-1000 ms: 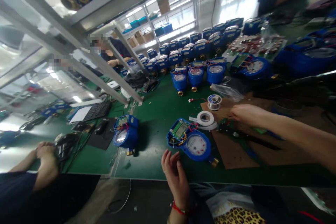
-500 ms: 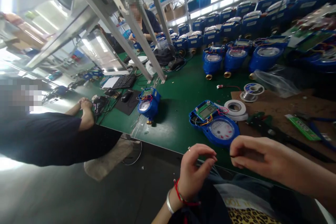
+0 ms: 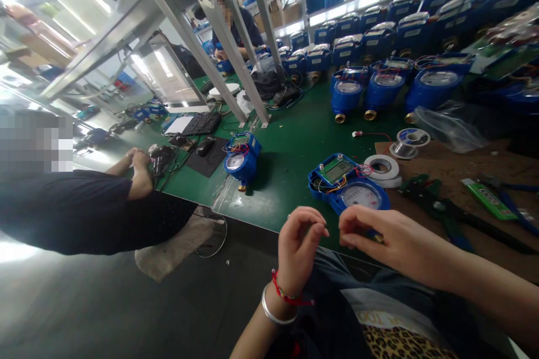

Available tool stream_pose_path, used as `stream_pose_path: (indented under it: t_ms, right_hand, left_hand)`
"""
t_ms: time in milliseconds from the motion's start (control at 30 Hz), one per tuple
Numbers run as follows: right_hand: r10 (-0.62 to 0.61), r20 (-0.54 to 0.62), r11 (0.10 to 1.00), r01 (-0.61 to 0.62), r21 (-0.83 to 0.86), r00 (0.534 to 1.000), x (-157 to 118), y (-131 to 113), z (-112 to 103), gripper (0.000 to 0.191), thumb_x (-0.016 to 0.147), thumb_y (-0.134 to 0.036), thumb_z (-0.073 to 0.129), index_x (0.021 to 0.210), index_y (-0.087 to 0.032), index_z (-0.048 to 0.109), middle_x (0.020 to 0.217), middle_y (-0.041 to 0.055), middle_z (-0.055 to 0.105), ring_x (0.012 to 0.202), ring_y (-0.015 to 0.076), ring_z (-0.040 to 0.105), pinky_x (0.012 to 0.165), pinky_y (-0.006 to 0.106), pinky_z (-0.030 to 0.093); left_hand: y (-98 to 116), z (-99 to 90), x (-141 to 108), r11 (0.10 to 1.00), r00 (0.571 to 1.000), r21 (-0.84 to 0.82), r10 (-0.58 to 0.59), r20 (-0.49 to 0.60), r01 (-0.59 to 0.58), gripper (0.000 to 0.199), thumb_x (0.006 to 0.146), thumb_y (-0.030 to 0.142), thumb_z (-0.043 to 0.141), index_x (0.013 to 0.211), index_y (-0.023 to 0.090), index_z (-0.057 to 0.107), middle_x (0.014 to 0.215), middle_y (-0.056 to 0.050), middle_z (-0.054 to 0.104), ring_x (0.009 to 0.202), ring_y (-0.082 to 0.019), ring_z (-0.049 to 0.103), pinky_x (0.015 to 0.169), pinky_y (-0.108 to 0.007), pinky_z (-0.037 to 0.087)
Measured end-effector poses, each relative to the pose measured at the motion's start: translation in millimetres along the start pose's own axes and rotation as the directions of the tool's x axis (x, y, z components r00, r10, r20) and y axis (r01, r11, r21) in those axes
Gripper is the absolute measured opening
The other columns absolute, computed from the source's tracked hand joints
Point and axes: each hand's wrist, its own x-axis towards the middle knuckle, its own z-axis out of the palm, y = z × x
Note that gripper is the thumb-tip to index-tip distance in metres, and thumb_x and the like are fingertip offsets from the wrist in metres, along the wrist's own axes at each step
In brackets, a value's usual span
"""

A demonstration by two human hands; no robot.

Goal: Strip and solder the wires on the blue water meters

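Both hands are held close together at the table's near edge, in front of a blue water meter (image 3: 332, 202). A green circuit board with a display (image 3: 337, 171) and loose coloured wires shows in its open housing. My left hand (image 3: 297, 247) is curled, thumb and forefinger pinched; anything between them is too small to make out. The fingers of my right hand (image 3: 374, 233) are also pinched, covering the meter's lower part and part of its round dial. What they hold, if anything, I cannot make out. The fingertips of the two hands are a small gap apart.
Right of the meter are a white tape roll (image 3: 394, 171), a solder spool (image 3: 404, 150), a dark green hand tool (image 3: 421, 193) and a green packet (image 3: 490, 200). Another meter (image 3: 244, 162) stands left; several line the back. A co-worker (image 3: 84, 207) sits at left.
Both hands have shifted left and slightly up, with the fingertips drawn closer together. The right hand now covers more of the meter's dial. The view has shifted slightly.
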Motion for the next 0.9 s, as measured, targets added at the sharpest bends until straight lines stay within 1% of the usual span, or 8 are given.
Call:
stream_pose_path:
  t_ms: [100,200,300,433,567,667,800,900]
  right_hand:
    - [-0.055,-0.098,0.992,0.043,-0.117,0.994,0,7,0,0.013,0.093,-0.032,0.051,0.094,-0.023,0.06,0.084,-0.0007,0.068,0.073,0.0119,0.062,0.067,0.023,0.047]
    - [-0.129,-0.138,0.976,0.101,-0.194,0.982,-1,12,3,0.013,0.094,-0.028,0.049,0.094,-0.023,0.061,0.085,-0.0004,0.068,0.074,0.012,0.063,0.068,0.023,0.047]
    - [-0.163,-0.148,0.969,0.129,-0.211,0.976,-1,14,7,0.012,0.094,-0.026,0.049,0.094,-0.023,0.06,0.085,-0.0007,0.068,0.074,0.0115,0.062,0.069,0.023,0.046]
    - [-0.154,-0.164,0.972,0.12,-0.201,0.974,-1,14,7,0.008,0.094,-0.024,0.05,0.093,-0.023,0.059,0.084,-0.0019,0.067,0.074,0.0109,0.061,0.069,0.022,0.045]
    - [-0.156,-0.173,0.97,0.118,-0.213,0.972,-1,14,6,0.008,0.093,-0.022,0.051,0.093,-0.023,0.059,0.085,-0.0026,0.067,0.074,0.0104,0.062,0.069,0.022,0.046]
    - [-0.183,-0.183,0.958,0.134,-0.253,0.966,3,12,7,0.01,0.094,-0.021,0.05,0.095,-0.022,0.06,0.088,-0.0006,0.069,0.077,0.0119,0.064,0.072,0.024,0.048]
    - [-0.285,-0.184,0.914,0.209,-0.348,0.941,19,9,15,0.019,0.096,-0.02,0.045,0.106,-0.019,0.061,0.1,0.0047,0.07,0.088,0.0162,0.066,0.078,0.03,0.052]
    - [-0.266,-0.241,0.892,0.143,-0.428,0.933,34,7,25,0.025,0.096,-0.016,0.042,0.114,-0.016,0.059,0.107,0.0087,0.068,0.094,0.0195,0.067,0.081,0.033,0.053]
  left_hand:
    - [-8,-3.6,16,0.968,0.995,0.251,0.014,-0.104,0.012,0.012,0.095,0.027,0.05,0.092,0.018,0.058,0.086,-0.003,0.064,0.071,-0.012,0.062,0.071,-0.027,0.049]
    - [-18,-2.7,29,0.873,0.996,0.484,0.084,-0.034,-0.057,0.011,0.094,0.026,0.053,0.095,0.018,0.059,0.08,-0.002,0.064,0.075,-0.014,0.063,0.073,-0.027,0.049]
    - [-25,3.2,35,0.802,0.979,0.569,0.2,0.031,-0.182,0.016,0.094,0.024,0.053,0.107,0.018,0.06,0.092,-0.006,0.066,0.083,-0.016,0.063,0.077,-0.028,0.05]
    - [-25,10.5,40,0.759,0.968,0.608,0.24,0.071,-0.233,0.017,0.094,0.022,0.051,0.106,0.017,0.062,0.094,-0.007,0.066,0.087,-0.017,0.062,0.079,-0.029,0.049]
    - [-20,10.8,45,0.759,0.968,0.614,0.249,0.032,-0.216,0.014,0.094,0.02,0.05,0.095,0.017,0.064,0.089,-0.006,0.063,0.084,-0.016,0.059,0.077,-0.027,0.047]
    - [-19,8.4,49,0.785,0.961,0.585,0.273,-0.033,-0.203,0.013,0.094,0.02,0.051,0.089,0.017,0.062,0.088,-0.005,0.061,0.083,-0.015,0.057,0.077,-0.027,0.045]
    - [-22,7.4,50,0.839,0.963,0.515,0.255,-0.086,-0.176,0.011,0.093,0.02,0.053,0.085,0.017,0.06,0.086,-0.003,0.059,0.081,-0.014,0.055,0.074,-0.026,0.044]
    - [-25,8.1,47,0.893,0.967,0.435,0.203,-0.153,-0.118,0.01,0.092,0.022,0.055,0.084,0.018,0.059,0.084,-0.002,0.059,0.081,-0.015,0.055,0.075,-0.027,0.043]
